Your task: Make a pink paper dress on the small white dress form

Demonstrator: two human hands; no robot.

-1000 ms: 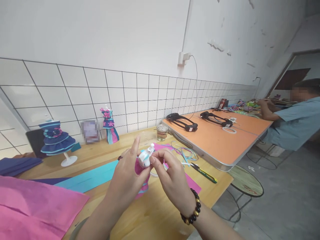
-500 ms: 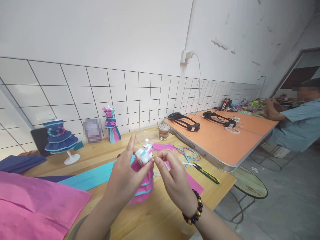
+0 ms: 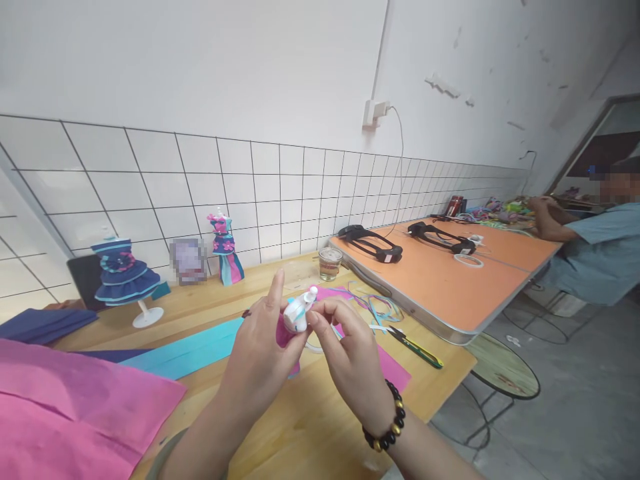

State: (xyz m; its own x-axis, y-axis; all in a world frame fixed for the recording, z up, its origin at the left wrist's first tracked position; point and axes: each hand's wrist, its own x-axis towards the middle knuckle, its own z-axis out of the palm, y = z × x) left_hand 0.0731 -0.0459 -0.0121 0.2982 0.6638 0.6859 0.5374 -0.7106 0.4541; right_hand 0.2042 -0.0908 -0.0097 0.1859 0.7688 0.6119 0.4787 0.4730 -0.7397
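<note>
Near the middle of the head view is a small white dress form [image 3: 299, 311] with a light-blue trim on its bodice and a pink skirt below. My left hand [image 3: 261, 337] is closed round its side and waist, index finger pointing up. It tilts the form to the right. Most of the skirt is hidden behind my hand. With thumb and forefinger together, my right hand [image 3: 345, 340] pinches at the form's right side. Whatever sits between those fingertips is too small to make out. A black and gold bead bracelet [image 3: 387, 427] circles my right wrist.
Yellow-green thread snips [image 3: 415, 348] lie right of my hands, by coloured strips [image 3: 380, 307] and a glass [image 3: 330, 264]. Pink fabric [image 3: 75, 407] spreads at left. Two dressed forms, one in a navy dress [image 3: 125, 273], stand behind. A person [image 3: 595, 247] sits far right by the orange table [image 3: 450, 287].
My left hand has turned and tilted the dress form to the right, so less of the pink skirt shows. My right fingers stay pinched beside it. The view has shifted slightly.
</note>
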